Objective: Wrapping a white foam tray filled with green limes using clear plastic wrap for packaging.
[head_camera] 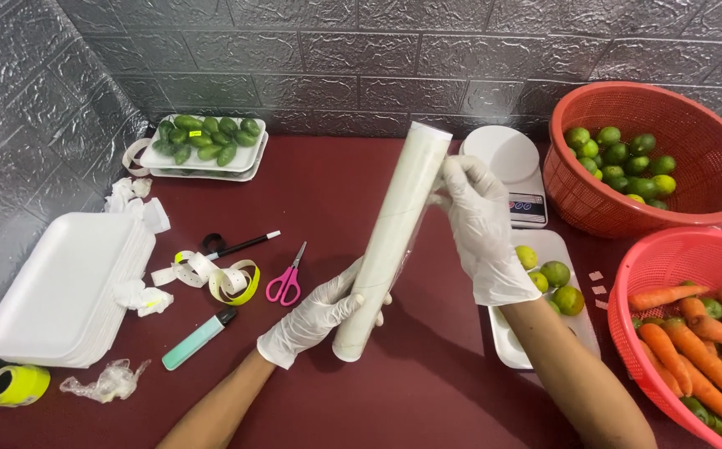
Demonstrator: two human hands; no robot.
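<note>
Both gloved hands grip a roll of cling film [390, 241], tilted above the table's middle: the left hand [315, 316] clamps its near end, the right hand [481, 224] pinches near the far end, probably finding the film's loose edge. Peeling it free calls for a steady roll.

The right hand [484, 226] covers part of the upper end of the roll of cling film [390, 241], and the left hand [315, 316] wraps the lower end, so the left fingers behind the roll cannot be seen. The right forearm hides part of the white foam tray [560, 249] holding limes. The basket of carrots [668, 249] is cut off by the right and bottom edges. The red basket of limes [710, 141] is clipped at the right edge. The digital scale [515, 166] shows a display too small to read. The yellow tape roll [18, 385] lies near the left edge, partly in shadow.
</note>
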